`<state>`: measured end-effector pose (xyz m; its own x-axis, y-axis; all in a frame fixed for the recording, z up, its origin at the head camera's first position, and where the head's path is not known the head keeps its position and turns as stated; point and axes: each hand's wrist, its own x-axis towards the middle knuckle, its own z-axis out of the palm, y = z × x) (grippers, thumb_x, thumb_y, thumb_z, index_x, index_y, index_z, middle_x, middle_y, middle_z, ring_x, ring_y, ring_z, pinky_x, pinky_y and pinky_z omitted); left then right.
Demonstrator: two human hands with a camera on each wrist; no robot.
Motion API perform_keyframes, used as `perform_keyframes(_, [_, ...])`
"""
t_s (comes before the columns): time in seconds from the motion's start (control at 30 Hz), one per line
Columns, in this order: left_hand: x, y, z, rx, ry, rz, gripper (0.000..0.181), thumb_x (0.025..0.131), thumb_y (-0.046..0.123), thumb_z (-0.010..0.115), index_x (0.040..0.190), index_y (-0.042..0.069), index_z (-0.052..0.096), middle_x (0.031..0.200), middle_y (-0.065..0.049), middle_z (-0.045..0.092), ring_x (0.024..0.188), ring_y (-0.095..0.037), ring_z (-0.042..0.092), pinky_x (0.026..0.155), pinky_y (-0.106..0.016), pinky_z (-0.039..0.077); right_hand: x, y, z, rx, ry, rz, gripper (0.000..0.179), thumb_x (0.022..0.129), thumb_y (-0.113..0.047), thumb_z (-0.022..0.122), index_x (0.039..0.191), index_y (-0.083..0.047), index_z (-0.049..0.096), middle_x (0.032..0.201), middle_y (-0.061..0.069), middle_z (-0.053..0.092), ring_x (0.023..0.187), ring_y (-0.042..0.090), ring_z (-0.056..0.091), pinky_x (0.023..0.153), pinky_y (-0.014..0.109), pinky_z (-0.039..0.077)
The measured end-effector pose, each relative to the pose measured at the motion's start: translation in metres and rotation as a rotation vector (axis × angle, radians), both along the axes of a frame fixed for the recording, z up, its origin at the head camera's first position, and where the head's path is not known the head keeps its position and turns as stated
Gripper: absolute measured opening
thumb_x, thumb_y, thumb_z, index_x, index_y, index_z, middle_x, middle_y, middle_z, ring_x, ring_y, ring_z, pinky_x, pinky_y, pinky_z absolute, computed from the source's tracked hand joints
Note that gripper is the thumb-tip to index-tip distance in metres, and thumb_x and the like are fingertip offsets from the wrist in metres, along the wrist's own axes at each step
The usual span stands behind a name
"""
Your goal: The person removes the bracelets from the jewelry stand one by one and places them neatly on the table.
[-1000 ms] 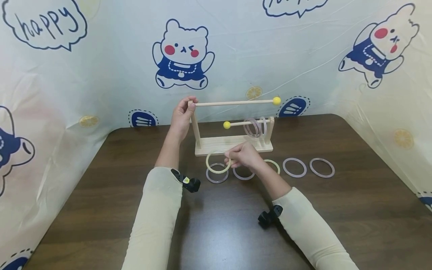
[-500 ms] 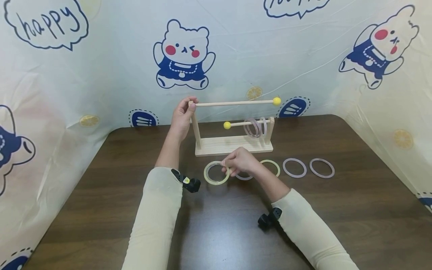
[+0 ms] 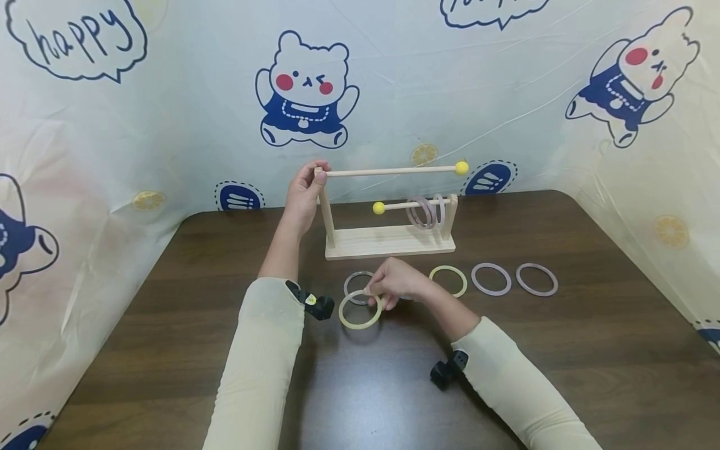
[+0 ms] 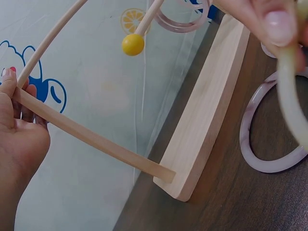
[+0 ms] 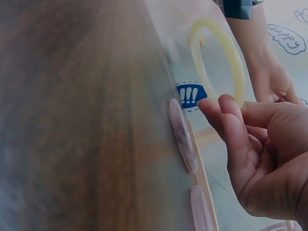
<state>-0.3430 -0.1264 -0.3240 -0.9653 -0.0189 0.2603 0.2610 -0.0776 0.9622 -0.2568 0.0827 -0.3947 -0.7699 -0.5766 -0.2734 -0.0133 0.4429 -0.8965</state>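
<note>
My left hand grips the top of the left post of a pale wooden bangle stand, thumb in front. Between thumb and fingers, my right hand pinches a pale yellow bangle by its right side. In the right wrist view this yellow bangle stands up from the fingertips. A greyish-purple bangle lies on the table just behind it, partly overlapped. The stand's upper rod is bare and ends in a yellow ball; several purplish bangles hang on its shorter lower rod.
To the right of my right hand, another yellow bangle and two lilac bangles, one nearer and one farther right, lie in a row on the brown table. A printed cloth rises behind the table.
My right hand has brought the yellow bangle toward me, from over the greyish-purple bangle to in front of it. My left hand has stayed on the post.
</note>
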Motion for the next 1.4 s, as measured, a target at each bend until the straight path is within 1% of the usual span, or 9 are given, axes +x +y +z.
perform_keyframes(0.17, [0.000,0.001,0.000,0.003,0.002,-0.002,0.030,0.092,0.024,0.053,0.119,0.011,0.054,0.128,-0.014,0.048,0.118,-0.018,0.040,0.103,-0.032,0.027,0.004,-0.002,0.000,0.056,-0.014,0.026,0.013,0.087,0.000,0.058,0.087,0.007,0.069,0.070,0.015,0.067,0.043,0.009,0.055,0.045,0.023,0.049])
perform_keyframes(0.43, [-0.001,0.001,0.000,0.002,0.008,0.000,0.037,0.092,0.023,0.053,0.124,0.004,0.050,0.121,-0.007,0.052,0.115,-0.017,0.041,0.101,-0.032,0.028,0.008,-0.003,-0.001,0.119,0.013,0.062,0.012,0.085,0.000,0.060,0.083,0.004,0.071,0.067,0.012,0.067,0.043,0.010,0.056,0.045,0.024,0.049])
perform_keyframes(0.67, [-0.001,0.001,0.000,-0.005,0.007,0.007,0.036,0.092,0.024,0.053,0.123,0.006,0.051,0.120,-0.005,0.053,0.114,-0.017,0.042,0.101,-0.031,0.029,0.010,-0.005,-0.004,0.132,0.003,0.091,0.011,0.084,-0.001,0.062,0.079,0.003,0.071,0.064,0.011,0.066,0.042,0.010,0.056,0.043,0.024,0.049])
perform_keyframes(0.8, [0.000,0.001,0.000,0.000,0.001,0.007,0.035,0.091,0.024,0.053,0.122,0.007,0.052,0.121,-0.005,0.053,0.115,-0.017,0.041,0.102,-0.032,0.028,0.012,-0.007,-0.005,0.157,0.019,0.099,0.011,0.084,-0.002,0.063,0.077,0.001,0.071,0.063,0.009,0.066,0.042,0.010,0.056,0.043,0.024,0.049])
perform_keyframes(0.97, [-0.001,0.001,0.000,-0.001,0.000,0.012,0.034,0.091,0.024,0.054,0.121,0.009,0.053,0.120,-0.005,0.053,0.115,-0.017,0.041,0.102,-0.032,0.028,0.013,-0.009,-0.003,0.224,0.104,0.118,0.014,0.084,-0.004,0.064,0.072,-0.002,0.071,0.059,0.004,0.065,0.042,0.010,0.056,0.045,0.026,0.050])
perform_keyframes(1.17, [0.000,0.001,0.000,-0.019,-0.009,0.020,0.036,0.092,0.025,0.053,0.123,0.007,0.051,0.120,-0.004,0.053,0.115,-0.017,0.042,0.102,-0.033,0.028,0.018,-0.013,0.002,0.357,0.311,0.150,0.025,0.082,-0.011,0.068,0.057,-0.009,0.066,0.049,-0.003,0.060,0.043,0.012,0.059,0.044,0.024,0.049])
perform_keyframes(1.23, [0.000,0.001,0.000,-0.016,-0.010,0.021,0.036,0.092,0.025,0.053,0.123,0.007,0.051,0.121,-0.004,0.053,0.116,-0.017,0.042,0.102,-0.033,0.028,0.020,-0.014,0.004,0.398,0.363,0.154,0.028,0.081,-0.015,0.070,0.054,-0.011,0.065,0.047,-0.003,0.059,0.043,0.013,0.059,0.043,0.023,0.047])
perform_keyframes(1.3, [0.000,0.001,0.000,-0.020,-0.005,0.022,0.037,0.092,0.025,0.053,0.124,0.006,0.050,0.121,-0.004,0.053,0.116,-0.017,0.042,0.102,-0.034,0.028,0.021,-0.015,0.005,0.427,0.393,0.154,0.029,0.079,-0.018,0.072,0.052,-0.013,0.064,0.046,-0.003,0.058,0.043,0.013,0.059,0.042,0.022,0.045])
perform_keyframes(1.4, [0.000,0.001,0.000,-0.024,-0.001,0.020,0.038,0.092,0.025,0.053,0.124,0.005,0.050,0.119,-0.003,0.054,0.115,-0.017,0.042,0.102,-0.034,0.028,0.022,-0.016,0.005,0.449,0.402,0.147,0.028,0.077,-0.019,0.074,0.052,-0.015,0.063,0.046,-0.003,0.059,0.043,0.014,0.060,0.041,0.022,0.043])
